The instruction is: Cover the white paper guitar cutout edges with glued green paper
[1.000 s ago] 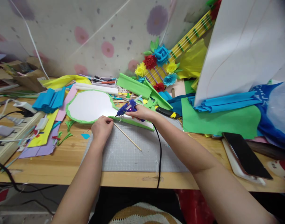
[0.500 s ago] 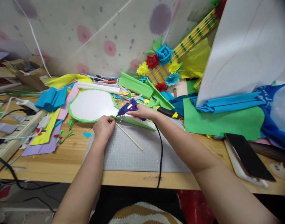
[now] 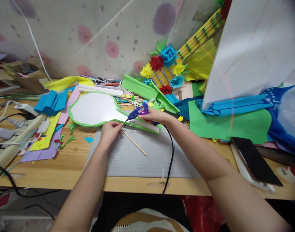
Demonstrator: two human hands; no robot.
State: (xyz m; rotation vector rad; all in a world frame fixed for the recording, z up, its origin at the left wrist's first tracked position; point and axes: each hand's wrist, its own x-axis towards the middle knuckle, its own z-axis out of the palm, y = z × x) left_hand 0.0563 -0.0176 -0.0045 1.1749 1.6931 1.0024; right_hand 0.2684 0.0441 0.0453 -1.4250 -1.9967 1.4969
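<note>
A white guitar-shaped board [image 3: 94, 108] edged with green crepe paper lies on the table, its neck reaching right over the grey cutting mat [image 3: 137, 167]. My left hand [image 3: 111, 131] has its fingers closed in a pinch on the green crepe paper edge [image 3: 99, 124] where body meets neck. My right hand [image 3: 155, 116] grips a blue hot glue gun [image 3: 137, 111] with a lit red light. Its nozzle points left, close to the left fingertips at that edge. A thin wooden stick [image 3: 135, 143] slants across the mat; its upper end is beside or under my left fingers.
A black cord [image 3: 170, 164] trails from the glue gun over the table edge. Crepe paper pieces [image 3: 51, 101] and a power strip [image 3: 17, 138] lie left. A flower-decorated yellow guitar [image 3: 164, 74] leans behind. At right stand a white board [image 3: 244, 51] and a phone [image 3: 256, 161].
Both hands have slid a little to the right along the green edge, the glue gun moving along with them. The view has shifted slightly; the board looks otherwise unmoved.
</note>
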